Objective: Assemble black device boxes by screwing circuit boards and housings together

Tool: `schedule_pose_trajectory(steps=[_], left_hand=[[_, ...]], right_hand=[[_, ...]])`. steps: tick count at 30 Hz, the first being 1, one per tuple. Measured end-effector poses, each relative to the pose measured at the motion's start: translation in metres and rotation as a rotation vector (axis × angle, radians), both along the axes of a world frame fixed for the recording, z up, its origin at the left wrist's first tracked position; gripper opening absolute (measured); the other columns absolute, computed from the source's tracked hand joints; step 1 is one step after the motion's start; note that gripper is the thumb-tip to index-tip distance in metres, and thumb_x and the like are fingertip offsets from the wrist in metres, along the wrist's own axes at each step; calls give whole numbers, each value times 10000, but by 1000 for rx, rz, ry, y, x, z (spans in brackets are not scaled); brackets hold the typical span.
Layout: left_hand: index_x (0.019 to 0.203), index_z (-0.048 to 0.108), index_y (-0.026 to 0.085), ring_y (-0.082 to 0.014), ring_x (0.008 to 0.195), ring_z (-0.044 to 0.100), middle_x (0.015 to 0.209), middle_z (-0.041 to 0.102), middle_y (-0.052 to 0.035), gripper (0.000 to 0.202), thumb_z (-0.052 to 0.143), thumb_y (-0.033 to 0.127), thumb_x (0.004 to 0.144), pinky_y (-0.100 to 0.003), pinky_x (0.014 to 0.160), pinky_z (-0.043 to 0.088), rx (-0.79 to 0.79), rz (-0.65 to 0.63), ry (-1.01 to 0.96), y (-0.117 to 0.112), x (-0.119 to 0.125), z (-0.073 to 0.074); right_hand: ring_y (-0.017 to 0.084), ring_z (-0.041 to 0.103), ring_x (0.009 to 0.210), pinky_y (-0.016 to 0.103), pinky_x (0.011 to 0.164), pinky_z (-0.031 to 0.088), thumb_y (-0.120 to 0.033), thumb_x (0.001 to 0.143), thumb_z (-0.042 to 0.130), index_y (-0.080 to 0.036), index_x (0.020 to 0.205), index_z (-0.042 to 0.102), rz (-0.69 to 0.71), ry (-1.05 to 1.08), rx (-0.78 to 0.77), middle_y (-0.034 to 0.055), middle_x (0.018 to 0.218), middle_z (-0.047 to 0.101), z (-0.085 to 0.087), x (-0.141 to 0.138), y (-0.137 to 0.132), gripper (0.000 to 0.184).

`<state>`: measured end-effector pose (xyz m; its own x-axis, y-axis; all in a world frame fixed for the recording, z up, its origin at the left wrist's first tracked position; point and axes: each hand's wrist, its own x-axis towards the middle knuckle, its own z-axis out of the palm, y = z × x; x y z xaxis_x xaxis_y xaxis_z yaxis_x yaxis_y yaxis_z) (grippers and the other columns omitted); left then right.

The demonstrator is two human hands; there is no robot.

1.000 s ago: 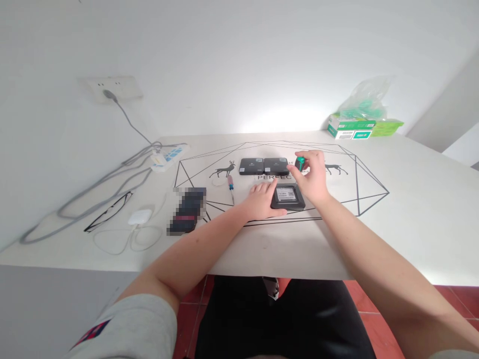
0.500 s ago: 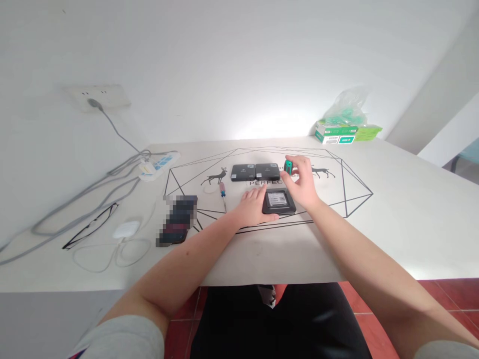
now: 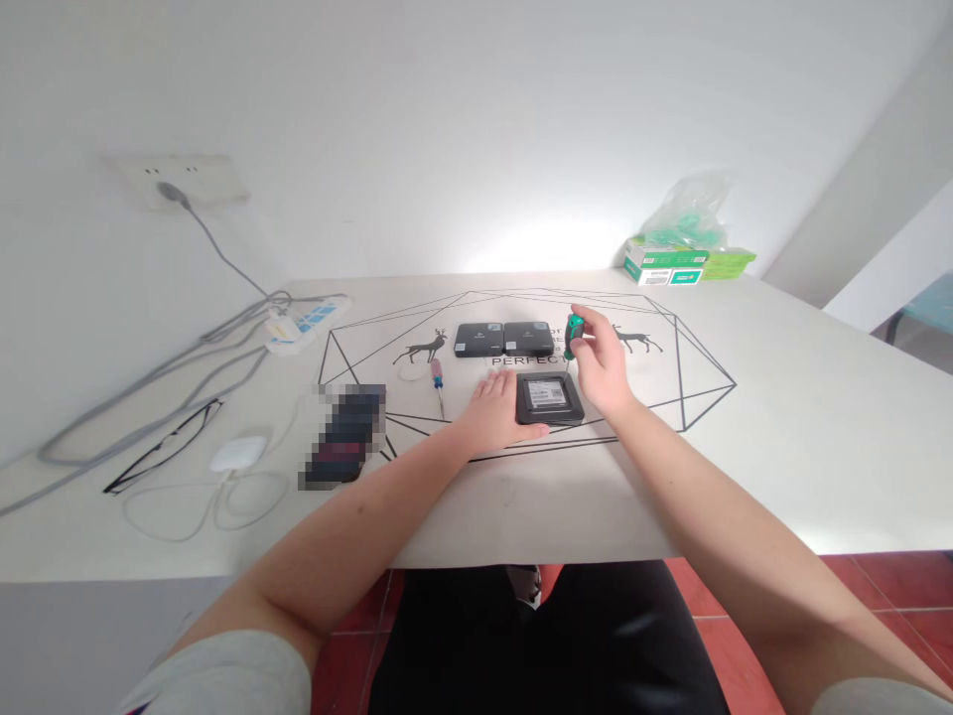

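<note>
Seen in the head view, on the white tabletop (image 3: 536, 506), with the labelled black case (image 3: 549, 394) as clock centre and twelve toward the wall. Bracing that case at nine o'clock with the left hand (image 3: 492, 405), flat rather than clenched, with fingers close together and thumb laid along the six o'clock edge; compared with half a second ago, drawn back at the fingertips from the eleven o'clock corner. Gripping at one o'clock with the right hand (image 3: 602, 362) a green-and-black screwdriver (image 3: 573, 336), with fingers curled against the handle and thumb tucked lower than before. Showing now a thin shaft down to the case's one o'clock corner, hidden earlier; cannot tell about contact at the tip. Leaving in place, side by side near eleven o'clock, two black boxes (image 3: 529, 339); toward nine, a red-and-blue screwdriver (image 3: 437, 375); farther out past eight, a pixelated dark object (image 3: 346, 432); far off toward two, green-and-white boxes (image 3: 664, 265).
</note>
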<state>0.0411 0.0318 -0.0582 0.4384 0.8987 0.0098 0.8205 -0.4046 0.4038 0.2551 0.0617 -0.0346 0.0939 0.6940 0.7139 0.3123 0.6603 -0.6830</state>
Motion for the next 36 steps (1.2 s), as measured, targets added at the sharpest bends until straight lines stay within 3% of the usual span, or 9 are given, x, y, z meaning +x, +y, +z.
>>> schedule_pose_trajectory(steps=[4,8,12,17,23,26,31,36], left_hand=[[1700,127,84,-475,1669,114,1787,184,-288,1264,653,819,817,-571,1331,151,-16,-11,33,-1,1,2],[1701,108,52,-465,1672,111,1786,188,-287,1276,620,824,823,-548,1337,144,-23,-7,68,-3,1,6],[1704,85,23,-442,1681,84,1795,147,-287,1301,582,845,826,-522,1344,122,-34,-2,97,-3,1,7],[1707,73,25,-446,1680,81,1798,141,-281,1313,581,848,818,-531,1341,125,-42,-4,91,-1,2,4],[1714,84,82,-468,1673,100,1800,168,-262,1299,580,872,811,-555,1329,159,-19,-11,73,1,0,1],[1711,77,73,-466,1672,110,1796,170,-272,1307,575,882,814,-559,1328,156,-20,-16,76,1,0,1],[1702,110,64,-481,1664,141,1776,223,-288,1290,561,896,825,-566,1319,174,1,-21,90,2,-2,1],[1695,137,56,-475,1660,165,1769,228,-299,1267,549,895,839,-553,1318,180,11,-23,111,2,-2,2]], right_hand=[[275,614,1000,484,854,625,-393,905,752,-314,1330,674,-107,-92,70,89,1133,611,4,0,-1,440],[239,595,869,492,820,628,-378,912,732,-289,1396,618,-137,-138,73,78,1095,587,1,2,3,505],[265,641,998,485,824,629,-297,945,610,-282,1503,499,-102,-120,80,111,1245,617,-5,3,7,569],[289,637,1166,510,919,618,-269,994,493,-301,1468,530,-61,-146,73,109,1345,629,-6,3,5,477],[241,615,894,476,816,640,-429,917,738,-283,1398,598,-193,-215,111,88,1145,590,-1,2,3,522],[222,599,818,496,816,648,-367,907,726,-272,1410,595,-212,-218,121,75,1087,586,-2,4,6,528],[279,671,961,504,779,670,-262,898,610,-245,1516,522,-182,-193,136,134,1223,666,-3,4,8,624],[272,698,993,470,779,693,-202,901,547,-259,1482,589,-157,-223,137,123,1221,716,3,4,5,585]])
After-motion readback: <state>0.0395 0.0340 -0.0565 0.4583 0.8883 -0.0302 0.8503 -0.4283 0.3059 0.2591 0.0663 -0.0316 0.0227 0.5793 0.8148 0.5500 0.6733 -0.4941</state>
